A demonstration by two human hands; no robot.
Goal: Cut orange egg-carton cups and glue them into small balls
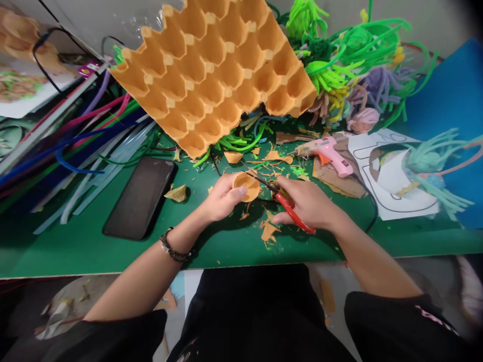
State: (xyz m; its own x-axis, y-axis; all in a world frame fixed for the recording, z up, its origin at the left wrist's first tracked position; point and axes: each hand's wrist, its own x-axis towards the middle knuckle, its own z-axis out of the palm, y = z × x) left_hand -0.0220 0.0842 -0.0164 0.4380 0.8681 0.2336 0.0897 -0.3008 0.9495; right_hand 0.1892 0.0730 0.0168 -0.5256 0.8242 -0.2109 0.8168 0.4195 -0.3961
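Note:
Pinched between the thumb and fingers of my left hand (pixel 222 197) is a round egg carton cup (pixel 249 187), its hollow side facing up. My right hand (pixel 307 201) grips red-handled scissors (pixel 289 205), whose dark blades reach left to the cup's upper rim. Whether the blades touch the cardboard I cannot tell. Another cut cup piece (pixel 233 157) lies just beyond my left hand. Torn cardboard scraps (pixel 269 230) are scattered below and around the scissors. The large orange egg tray (pixel 226 93), with a ragged lower edge, leans behind both hands.
A black phone (pixel 140 197) and a cardboard scrap (pixel 176 193) lie left of my hands. To the right are a pink glue gun (pixel 328 153) with its cord and a printed paper sheet (pixel 407 201). Pipe cleaners (pixel 354 45) crowd the back and left of the green table (pixel 75 256).

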